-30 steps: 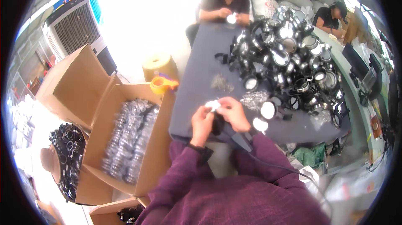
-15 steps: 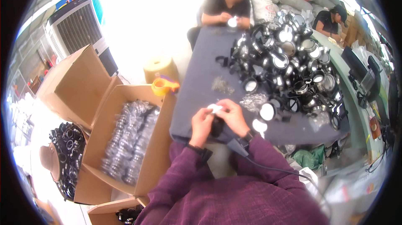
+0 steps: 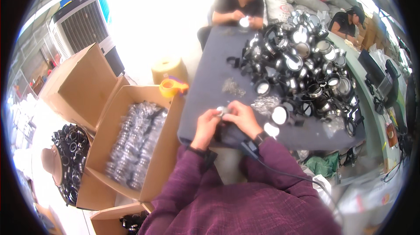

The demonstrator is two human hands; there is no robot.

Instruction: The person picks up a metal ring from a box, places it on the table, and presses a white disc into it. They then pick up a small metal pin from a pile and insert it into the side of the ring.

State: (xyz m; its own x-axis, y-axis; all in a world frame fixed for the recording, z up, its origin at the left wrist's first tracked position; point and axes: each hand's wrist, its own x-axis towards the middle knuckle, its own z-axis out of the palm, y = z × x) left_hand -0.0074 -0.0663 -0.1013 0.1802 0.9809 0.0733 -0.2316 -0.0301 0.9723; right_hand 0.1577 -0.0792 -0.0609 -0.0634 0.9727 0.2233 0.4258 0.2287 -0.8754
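Near the front edge of the grey-covered table (image 3: 210,73), my left hand (image 3: 206,125) and my right hand (image 3: 245,119) meet over a small part with a shiny silver-white face (image 3: 224,110). Both sets of fingers are closed on it from either side. Something dark hangs just beneath, mostly hidden by my fingers. To the right of my right hand lie round white-faced pieces (image 3: 279,115). Beyond the hands are a small heap of metal bits (image 3: 233,87) and a pile of clear little plastic-like pieces (image 3: 265,104).
A big heap of round black-and-silver pieces (image 3: 302,50) covers the table's right side. On the left, an open carton (image 3: 164,147) holds plastic-wrapped rows (image 3: 138,147). Yellow tape (image 3: 171,88) sits at its corner. A co-worker (image 3: 245,5) sits opposite; a cable (image 3: 284,173) crosses my right arm.
Both hands still grip the small part; its face is turned and looks greyer. My left hand has shifted slightly left and up. The co-worker opposite keeps holding a white round piece.
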